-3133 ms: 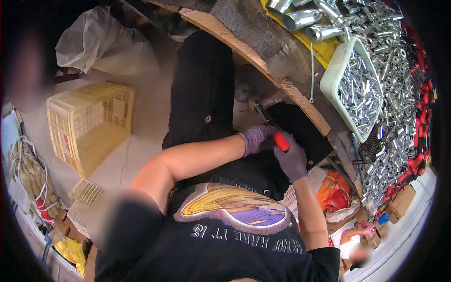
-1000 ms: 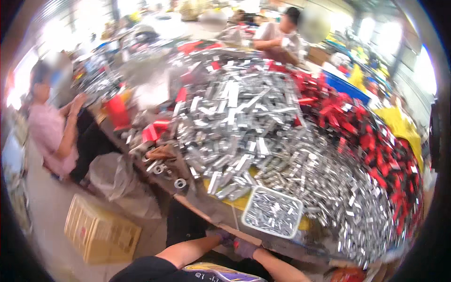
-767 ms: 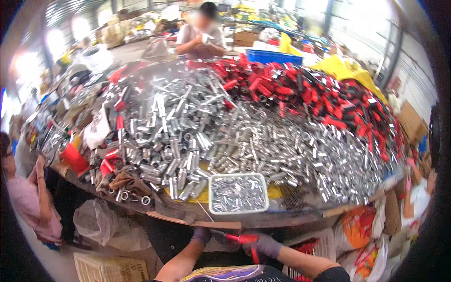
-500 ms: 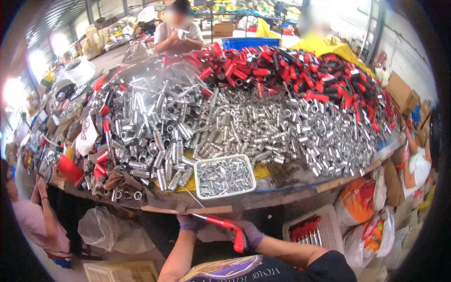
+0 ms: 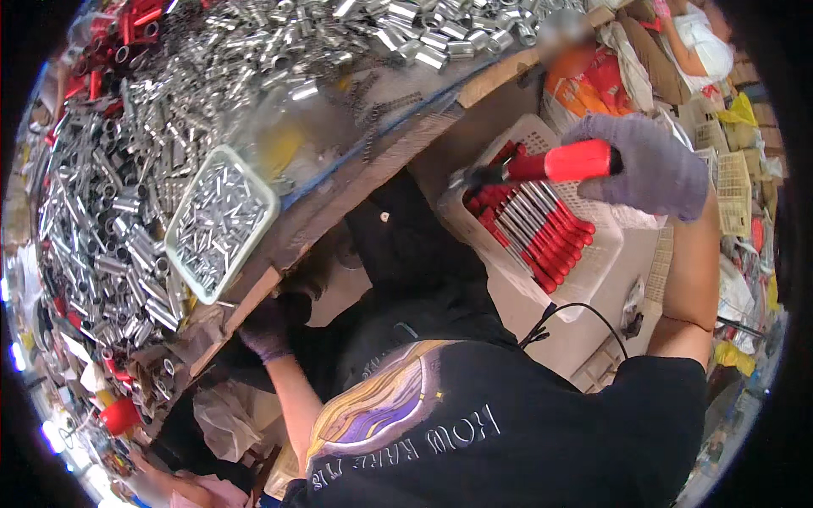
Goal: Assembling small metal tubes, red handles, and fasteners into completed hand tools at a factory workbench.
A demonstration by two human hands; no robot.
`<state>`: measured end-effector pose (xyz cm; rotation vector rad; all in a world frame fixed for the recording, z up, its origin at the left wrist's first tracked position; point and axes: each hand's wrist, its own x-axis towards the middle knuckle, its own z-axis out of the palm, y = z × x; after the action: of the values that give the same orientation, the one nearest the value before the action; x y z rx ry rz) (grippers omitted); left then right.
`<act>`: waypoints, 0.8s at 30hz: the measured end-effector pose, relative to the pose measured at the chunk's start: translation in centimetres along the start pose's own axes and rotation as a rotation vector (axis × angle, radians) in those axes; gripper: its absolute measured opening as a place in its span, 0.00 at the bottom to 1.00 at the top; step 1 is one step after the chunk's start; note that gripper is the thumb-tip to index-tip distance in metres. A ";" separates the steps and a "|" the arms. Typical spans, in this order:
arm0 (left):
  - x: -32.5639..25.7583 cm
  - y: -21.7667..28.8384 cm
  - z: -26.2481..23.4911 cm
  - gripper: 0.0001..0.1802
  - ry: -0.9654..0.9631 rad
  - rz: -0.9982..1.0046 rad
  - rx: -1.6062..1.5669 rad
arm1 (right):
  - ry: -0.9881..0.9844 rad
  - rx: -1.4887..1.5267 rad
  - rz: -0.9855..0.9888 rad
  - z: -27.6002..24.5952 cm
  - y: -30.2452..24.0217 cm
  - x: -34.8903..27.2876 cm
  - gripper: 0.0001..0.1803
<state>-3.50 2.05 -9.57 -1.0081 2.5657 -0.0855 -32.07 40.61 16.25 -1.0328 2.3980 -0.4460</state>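
Note:
My right hand point(image 5: 648, 162), in a purple-grey glove, grips a red-handled tool point(image 5: 555, 164) with a dark metal tip and holds it over a white plastic crate point(image 5: 593, 254). Inside the crate lie several finished tools point(image 5: 529, 222) with red handles and silver shafts. My left hand point(image 5: 269, 327), in a dark glove, is low by my lap under the table edge; whether it holds anything is hidden. A pale green tray point(image 5: 222, 222) full of small metal pins sits on the table above it.
The wooden table point(image 5: 381, 144) is heaped with silver metal tubes point(image 5: 110, 212) and red parts point(image 5: 140, 21). Orange bags point(image 5: 593, 72) and yellow packaging point(image 5: 745, 110) lie on the floor to the right. A black cable point(image 5: 584, 309) runs across the floor. Another person sits at lower left.
My head has turned down and to the right. My right hand has carried the red-handled tool from in front of me out over the white crate, while my left hand let go and stayed low.

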 end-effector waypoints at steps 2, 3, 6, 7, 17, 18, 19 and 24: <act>3.8 -10.3 11.4 0.23 0.425 -0.006 -0.482 | 0.035 -0.293 0.239 1.7 3.3 -0.1 0.20; 5.2 -14.1 14.6 0.22 0.719 0.066 -0.865 | -0.014 -0.338 0.317 3.1 5.6 0.6 0.21; 6.8 -18.3 16.2 0.23 0.273 -0.239 0.412 | -0.278 -0.444 0.582 10.6 17.7 4.5 0.21; 6.6 -18.1 16.5 0.23 0.261 -0.234 0.423 | -0.469 -0.457 0.576 12.7 20.3 5.9 0.20; 2.9 -24.7 16.0 0.20 -0.053 -0.349 -0.162 | -1.010 -0.393 0.513 32.7 26.9 12.4 0.16; 2.5 -25.0 15.8 0.20 -0.080 -0.360 -0.221 | -1.014 -0.386 0.516 33.2 27.3 13.0 0.16; 3.5 -24.2 16.3 0.19 -0.112 -0.341 -0.289 | -1.016 -0.372 0.553 32.5 29.4 13.5 0.16; 1.8 -22.3 16.2 0.18 -0.201 -0.409 -0.623 | -0.994 -0.368 0.570 36.7 30.4 15.4 0.17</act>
<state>15.61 -14.33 -20.83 -1.6524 2.1962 0.7077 -38.76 45.46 -33.12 -0.4537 1.7214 0.6047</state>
